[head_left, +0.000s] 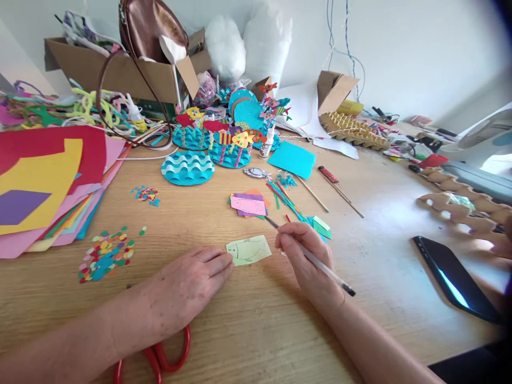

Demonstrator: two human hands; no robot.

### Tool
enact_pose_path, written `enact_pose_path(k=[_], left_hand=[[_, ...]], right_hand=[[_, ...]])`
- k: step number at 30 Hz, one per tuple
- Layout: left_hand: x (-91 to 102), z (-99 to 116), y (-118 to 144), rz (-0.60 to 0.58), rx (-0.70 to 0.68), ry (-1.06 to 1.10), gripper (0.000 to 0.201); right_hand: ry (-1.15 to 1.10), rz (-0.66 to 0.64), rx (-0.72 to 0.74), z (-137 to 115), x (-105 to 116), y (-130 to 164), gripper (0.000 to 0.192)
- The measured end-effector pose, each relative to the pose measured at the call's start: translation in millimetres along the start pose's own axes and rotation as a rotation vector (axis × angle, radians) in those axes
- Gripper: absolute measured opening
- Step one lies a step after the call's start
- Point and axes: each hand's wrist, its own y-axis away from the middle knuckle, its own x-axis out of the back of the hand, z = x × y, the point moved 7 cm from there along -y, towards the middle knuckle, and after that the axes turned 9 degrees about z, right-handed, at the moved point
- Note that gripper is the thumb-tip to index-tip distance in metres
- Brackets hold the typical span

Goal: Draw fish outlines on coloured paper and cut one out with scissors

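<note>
A light green paper piece [248, 250] with a fish drawn on it lies flat on the wooden table. My left hand [196, 285] rests at its left edge, fingers stretched and lying flat. In my right hand [310, 261] is a pen [326, 271], its tip pointing away from me near a pink paper piece [248, 204]. That pink piece also bears a fish outline and tops a small stack of coloured paper. Red-handled scissors [172, 354] lie partly hidden under my left forearm.
Coloured paper sheets [44, 186] and paper dots [107, 253] lie on the left. Behind are blue wave-decorated bases [188, 169] with paper fish, a cardboard box [104, 74] and a brown bag [154, 29]. A phone [452, 280] and egg-carton pieces [460, 200] are at right.
</note>
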Motion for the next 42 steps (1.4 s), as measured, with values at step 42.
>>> enact_pose_path(k=[42], left_hand=[[4.1,-34.5,-35.0,0.002,0.433,0.051,0.027]], right_hand=[[0.844,-0.280,0.006,22.8,13.4,-20.5,0.017]])
